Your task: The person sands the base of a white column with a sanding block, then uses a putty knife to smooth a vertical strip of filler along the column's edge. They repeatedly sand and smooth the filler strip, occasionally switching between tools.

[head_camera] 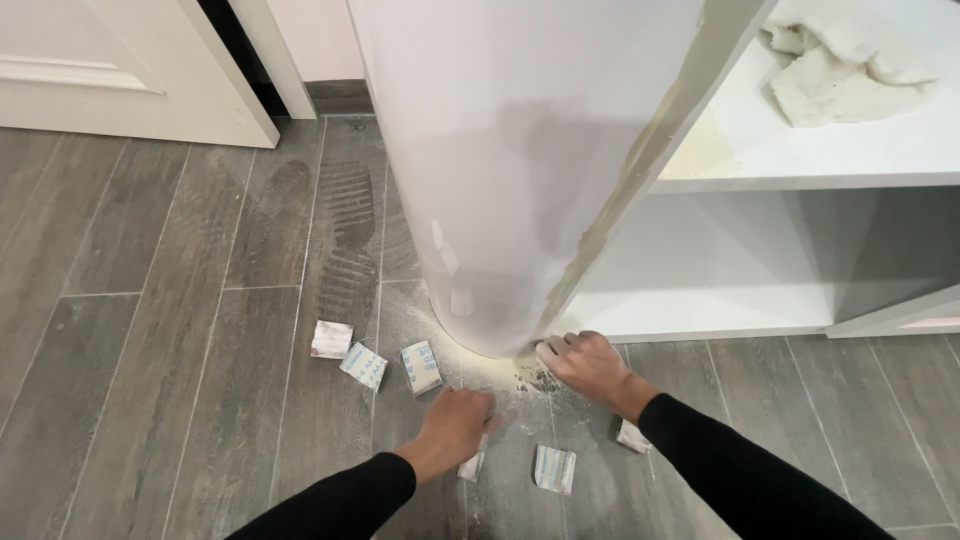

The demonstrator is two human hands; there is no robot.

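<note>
My right hand [590, 365] presses its fingers against the floor at the foot of a curved white panel [510, 170], where pale dust [500, 378] lies. My left hand [455, 428] rests knuckles-up on the grey floor, closed over a small white sanding pad [472, 466] that sticks out below it. Both arms wear black sleeves.
Several small white-and-blue pads lie on the floor: one pad [331, 339], a second pad [363, 365], a third pad [421, 367], others near my arms. A white shelf unit [800, 170] with a crumpled cloth [850, 60] stands right. A white door [120, 70] is far left. Dusty shoe prints [345, 240] mark the tiles.
</note>
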